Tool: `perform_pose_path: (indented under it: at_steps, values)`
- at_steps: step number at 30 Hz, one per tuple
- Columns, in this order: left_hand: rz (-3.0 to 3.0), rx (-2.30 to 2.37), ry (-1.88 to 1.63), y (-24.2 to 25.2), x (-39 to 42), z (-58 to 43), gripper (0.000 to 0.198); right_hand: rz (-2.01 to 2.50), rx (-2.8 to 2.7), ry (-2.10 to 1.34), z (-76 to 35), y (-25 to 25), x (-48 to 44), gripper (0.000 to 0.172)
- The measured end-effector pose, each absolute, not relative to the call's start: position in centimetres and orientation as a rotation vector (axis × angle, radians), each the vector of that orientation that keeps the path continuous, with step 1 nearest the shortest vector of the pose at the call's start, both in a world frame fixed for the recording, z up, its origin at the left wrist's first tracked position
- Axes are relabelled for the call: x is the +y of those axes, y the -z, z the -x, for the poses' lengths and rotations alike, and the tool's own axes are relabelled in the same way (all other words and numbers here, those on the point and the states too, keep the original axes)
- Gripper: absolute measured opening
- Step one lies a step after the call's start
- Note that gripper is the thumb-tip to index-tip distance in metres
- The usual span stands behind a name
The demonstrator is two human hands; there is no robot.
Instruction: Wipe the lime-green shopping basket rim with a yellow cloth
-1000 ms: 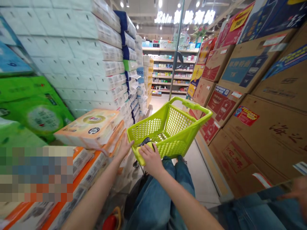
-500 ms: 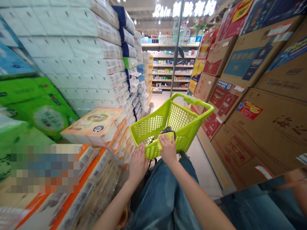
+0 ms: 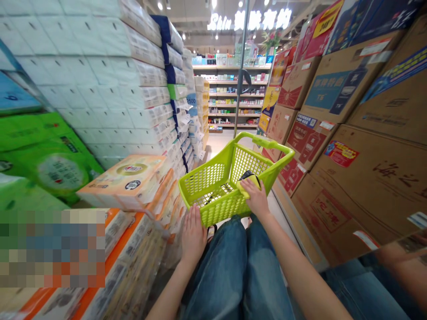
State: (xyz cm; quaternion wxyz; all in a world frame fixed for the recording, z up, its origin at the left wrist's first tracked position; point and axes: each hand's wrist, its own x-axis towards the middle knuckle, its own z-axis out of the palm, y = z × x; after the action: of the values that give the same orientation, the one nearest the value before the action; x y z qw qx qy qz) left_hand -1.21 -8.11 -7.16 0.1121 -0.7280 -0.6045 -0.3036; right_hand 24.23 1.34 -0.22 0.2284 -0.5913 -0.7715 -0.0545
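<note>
From my head camera I look down at one lime-green plastic shopping basket, sitting just in front of my denim-covered legs. It has one handle visible, along its far rim. Inside it, at the near end, I count two things: one yellow-green piece and one black item touching it. I cannot tell what either one is.

My right hand is over the basket, its fingers curled on the yellow-green piece, which they seem to hold. My left hand is open and flat, fingers spread a little, against the basket's near corner, holding nothing.

Left of the basket rise stacks of wrapped tissue packs, too many to count. Right of it, printed cardboard cartons are stacked. Beyond it stand store shelves of small goods.
</note>
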Motion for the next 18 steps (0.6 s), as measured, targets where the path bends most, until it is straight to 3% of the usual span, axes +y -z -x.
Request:
perform_pose_path:
  at_steps: [4, 10, 14, 18]
  values:
    - [2.113, -1.799, 0.906, 7.3, -8.1, 0.9, 0.084, 1.692, -2.015, 0.119, -19.8, 0.9, 0.3, 0.064]
    - [2.105, -1.823, 0.894, 7.8, -8.0, 0.9, 0.084, 1.279, -2.214, -0.108, -9.8, 3.0, -5.0, 0.059]
    - [2.115, -1.817, 0.882, 7.7, -7.9, 1.1, 0.083, 1.134, -2.333, -0.119, -12.5, 2.7, -4.4, 0.062]
    - [2.132, -1.807, 0.879, 7.3, -7.7, 1.0, 0.081, 1.311, -2.277, 0.025, -20.5, 1.6, -0.7, 0.068]
